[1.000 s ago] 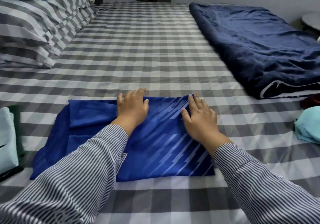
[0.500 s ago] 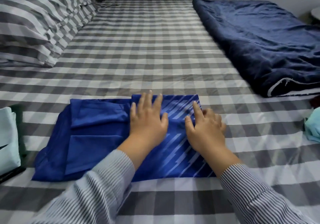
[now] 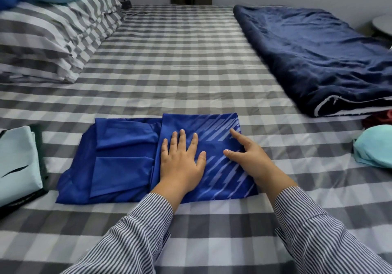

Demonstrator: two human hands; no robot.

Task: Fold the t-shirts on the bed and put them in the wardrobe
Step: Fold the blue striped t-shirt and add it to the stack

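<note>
Both arms reach forward in striped sleeves. The left hand (image 3: 180, 163) lies flat, palm down, fingers spread and straight. The right hand (image 3: 248, 157) sits just beside it, tilted on its outer edge, index finger extended, thumb out toward the left hand.

The blue t-shirt (image 3: 125, 159) was a thin, smooth cloth with a slight sheen, its right half printed with paler matt stripes. Under it the bed sheet (image 3: 191, 65) was matt woven cotton, lightly creased. Far right of the t-shirt the navy blanket (image 3: 318, 61) looked soft and rumpled. The sleeves (image 3: 135, 237) were crisp striped shirt cloth.
</note>
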